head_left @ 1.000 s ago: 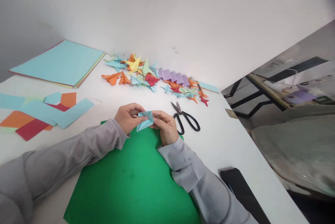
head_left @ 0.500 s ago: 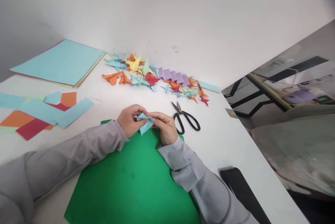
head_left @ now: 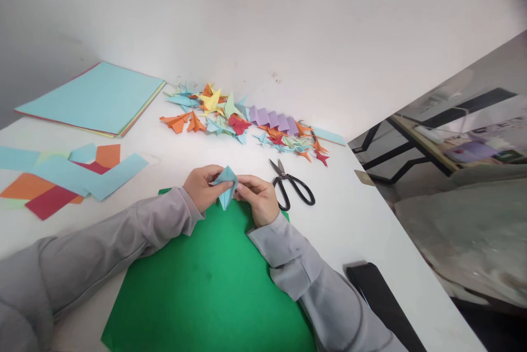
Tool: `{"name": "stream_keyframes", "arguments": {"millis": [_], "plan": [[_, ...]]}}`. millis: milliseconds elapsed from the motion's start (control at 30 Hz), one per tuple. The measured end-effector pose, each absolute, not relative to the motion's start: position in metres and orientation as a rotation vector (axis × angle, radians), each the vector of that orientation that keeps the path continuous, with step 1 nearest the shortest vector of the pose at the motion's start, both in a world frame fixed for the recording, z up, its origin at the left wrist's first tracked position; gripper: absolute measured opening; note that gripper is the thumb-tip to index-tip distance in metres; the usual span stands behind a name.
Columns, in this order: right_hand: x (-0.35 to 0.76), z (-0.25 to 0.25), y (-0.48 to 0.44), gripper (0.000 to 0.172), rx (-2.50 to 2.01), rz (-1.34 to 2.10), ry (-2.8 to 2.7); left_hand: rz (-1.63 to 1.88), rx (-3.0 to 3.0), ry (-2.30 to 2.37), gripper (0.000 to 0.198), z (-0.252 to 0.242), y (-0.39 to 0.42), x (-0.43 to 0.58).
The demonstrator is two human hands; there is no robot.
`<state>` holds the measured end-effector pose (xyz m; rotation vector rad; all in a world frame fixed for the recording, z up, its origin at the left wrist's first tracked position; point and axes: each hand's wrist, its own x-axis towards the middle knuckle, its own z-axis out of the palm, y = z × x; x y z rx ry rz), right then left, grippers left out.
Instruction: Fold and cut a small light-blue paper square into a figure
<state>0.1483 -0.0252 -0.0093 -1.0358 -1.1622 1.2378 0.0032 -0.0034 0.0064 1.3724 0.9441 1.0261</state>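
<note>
A small light-blue folded paper piece point(head_left: 226, 186) is held between both hands above the far edge of a green sheet point(head_left: 206, 280). My left hand point(head_left: 202, 187) pinches its left side with fingers closed. My right hand point(head_left: 259, 197) grips its right side, fingers curled around it. The piece stands roughly upright, with a point facing down. Both arms wear grey sleeves and rest over the green sheet.
Black scissors point(head_left: 293, 186) lie just right of my right hand. A pile of coloured origami pieces point(head_left: 242, 120) sits by the wall. A stack of paper sheets point(head_left: 94, 99) and cut strips point(head_left: 66, 176) lie at the left. A black object point(head_left: 381, 302) sits near the table's right edge.
The blue paper piece has been turned from lying tilted to standing upright between the fingers. Both hands stay in the same spot.
</note>
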Motion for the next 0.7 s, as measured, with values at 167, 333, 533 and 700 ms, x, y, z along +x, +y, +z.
{"name": "stream_keyframes", "arguments": {"millis": [167, 333, 533, 700], "plan": [[0.148, -0.011, -0.024, 0.020, -1.048, 1.231, -1.160, 1.055, 1.299, 0.944, 0.017, 0.005, 0.000, 0.004], [0.148, -0.011, -0.023, 0.022, -1.081, 1.225, -1.121, 1.090, 1.199, 0.952, 0.028, 0.000, 0.002, 0.004], [0.147, -0.010, -0.023, 0.023, -1.089, 1.235, -1.096, 1.171, 1.358, 0.899, 0.011, 0.007, 0.003, 0.001], [0.147, -0.011, -0.023, 0.022, -1.093, 1.235, -1.070, 1.059, 1.268, 0.881, 0.013, 0.015, -0.001, 0.000]]}}
